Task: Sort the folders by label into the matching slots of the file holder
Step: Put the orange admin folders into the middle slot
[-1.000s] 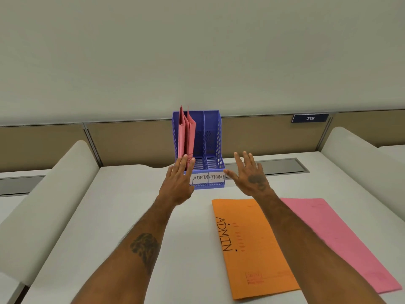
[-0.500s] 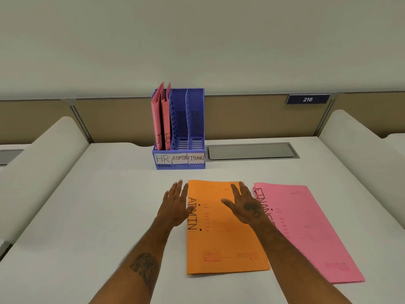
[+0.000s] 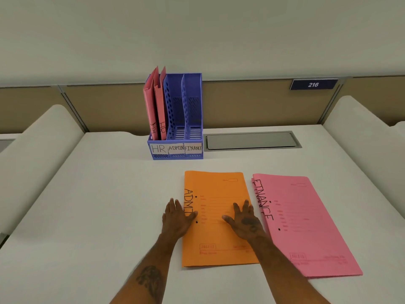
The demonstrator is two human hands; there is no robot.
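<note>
Two HR folders stand upright in the left slot of the blue file holder, which sits at the far middle of the white desk. Its middle ADMIN slot and right FINANCE slot hold nothing.

Nearer, an orange ADMIN folder lies flat on the desk. Just to its right, a narrow gap away, lies a pink FINANCE folder; a second pink edge at its left side suggests another folder beneath it, though I cannot be sure.

Both hands are low over the orange folder. The left hand is at its left edge, fingers straight and close together, with the thumb reaching in over the written label. The right hand is over the folder's right part, fingers straight and slightly parted, thumb spread wide to the left. Neither hand grips anything, and I cannot tell whether the palms actually press on the cover.

The HR part of the sort looks done, and the step in hand seems to be picking up the ADMIN folder. The next move calls for getting fingertips under an edge of the flat cover, lifting it, turning it upright and lowering it into the middle slot.

A grey hatch lid is set into the desk right of the holder.
</note>
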